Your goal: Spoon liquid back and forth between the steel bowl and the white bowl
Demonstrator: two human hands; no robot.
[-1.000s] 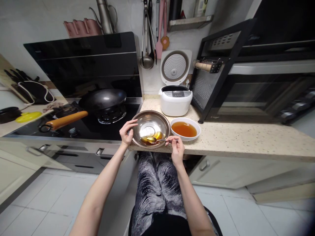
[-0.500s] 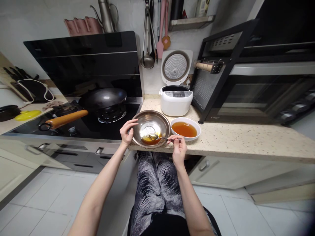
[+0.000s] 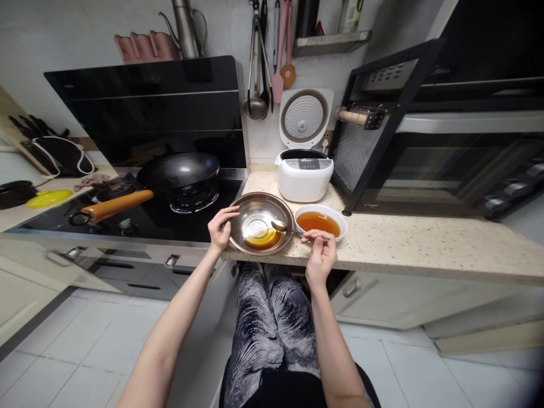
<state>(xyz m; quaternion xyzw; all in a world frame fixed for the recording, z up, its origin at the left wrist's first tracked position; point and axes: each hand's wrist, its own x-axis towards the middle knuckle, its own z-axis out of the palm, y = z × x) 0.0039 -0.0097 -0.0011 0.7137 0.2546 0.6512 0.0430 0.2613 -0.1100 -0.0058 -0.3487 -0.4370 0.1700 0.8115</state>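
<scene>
left hand [image 3: 220, 229] in loose hold of a metal bowl [image 3: 250, 214], right hand [image 3: 321, 258] in pinch around a spoon [image 3: 279, 226]

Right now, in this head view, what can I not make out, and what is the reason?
All in the head view:
Spoon: part of its handle is covered by the right hand.
White bowl: part of its near rim is behind that same hand.
Rice cooker: the bottom inside is hidden by its front wall; its panel markings are too small.
Metal kettle: its top is cut off by the upper edge.
</scene>
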